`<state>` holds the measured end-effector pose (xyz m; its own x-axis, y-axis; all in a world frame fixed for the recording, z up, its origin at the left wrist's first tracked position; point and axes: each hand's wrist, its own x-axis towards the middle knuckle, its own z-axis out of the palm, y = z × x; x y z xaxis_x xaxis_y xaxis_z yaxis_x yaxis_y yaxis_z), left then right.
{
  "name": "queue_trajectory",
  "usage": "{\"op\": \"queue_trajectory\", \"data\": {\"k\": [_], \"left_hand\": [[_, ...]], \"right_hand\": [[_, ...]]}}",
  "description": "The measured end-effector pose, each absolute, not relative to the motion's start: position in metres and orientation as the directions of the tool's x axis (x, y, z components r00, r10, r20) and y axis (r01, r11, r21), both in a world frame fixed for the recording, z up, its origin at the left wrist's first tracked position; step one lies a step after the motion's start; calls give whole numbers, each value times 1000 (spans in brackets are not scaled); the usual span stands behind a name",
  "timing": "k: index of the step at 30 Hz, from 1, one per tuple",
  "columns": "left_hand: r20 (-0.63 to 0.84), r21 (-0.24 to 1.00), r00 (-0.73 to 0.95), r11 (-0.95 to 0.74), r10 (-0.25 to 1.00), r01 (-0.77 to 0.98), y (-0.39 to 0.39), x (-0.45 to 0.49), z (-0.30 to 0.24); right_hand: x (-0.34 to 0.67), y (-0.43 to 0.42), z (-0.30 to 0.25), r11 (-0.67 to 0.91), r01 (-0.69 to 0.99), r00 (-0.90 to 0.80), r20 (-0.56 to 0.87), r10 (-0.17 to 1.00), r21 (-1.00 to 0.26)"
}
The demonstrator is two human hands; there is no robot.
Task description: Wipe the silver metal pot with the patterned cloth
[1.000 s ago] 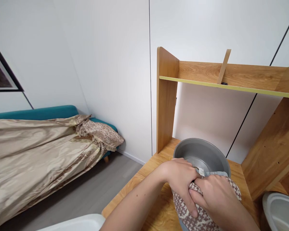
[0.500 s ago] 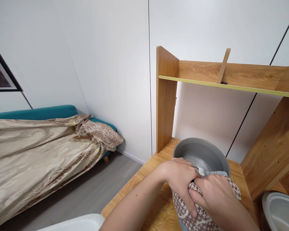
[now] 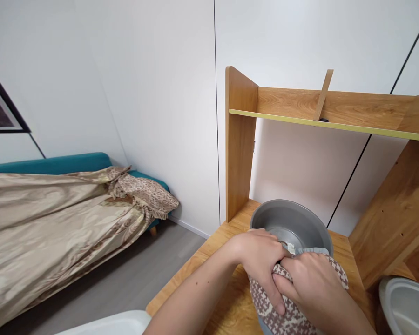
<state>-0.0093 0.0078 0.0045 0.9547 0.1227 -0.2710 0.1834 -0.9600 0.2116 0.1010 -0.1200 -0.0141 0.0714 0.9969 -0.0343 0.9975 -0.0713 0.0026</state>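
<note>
A brown-and-white houndstooth cloth item [image 3: 293, 312] hangs over the near rim of a grey basin [image 3: 286, 216]. It has a blue-grey gathered edge [image 3: 313, 251] and a small white label [image 3: 291, 249]; its exact kind cannot be told. My left hand [image 3: 264, 258] is closed on the cloth's left side, its thumb lying along the front. Close against it, my right hand [image 3: 309, 277] grips the cloth, thumb pressed on the pattern. The fingertips of both hands are hidden on the far side of the fabric. The basin stands on a wooden desk [image 3: 181, 291].
A wooden shelf unit [image 3: 240, 153] rises at the back of the desk. Another grey container [image 3: 410, 304] is at right, and a white rounded edge [image 3: 115, 323] shows at bottom left. A teal sofa [image 3: 66, 163] under a patterned cover [image 3: 56, 223] stands left across the floor.
</note>
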Motion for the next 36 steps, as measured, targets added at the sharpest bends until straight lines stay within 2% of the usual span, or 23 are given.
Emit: {"op": "queue_trajectory", "data": {"k": [20, 36], "left_hand": [[-265, 213, 957, -960, 120, 179, 9, -9, 4], [-271, 208, 955, -962, 118, 178, 7, -10, 7]], "right_hand": [[100, -120, -15, -75, 997, 76, -23, 997, 26], [99, -121, -11, -65, 998, 64, -26, 998, -7]]}}
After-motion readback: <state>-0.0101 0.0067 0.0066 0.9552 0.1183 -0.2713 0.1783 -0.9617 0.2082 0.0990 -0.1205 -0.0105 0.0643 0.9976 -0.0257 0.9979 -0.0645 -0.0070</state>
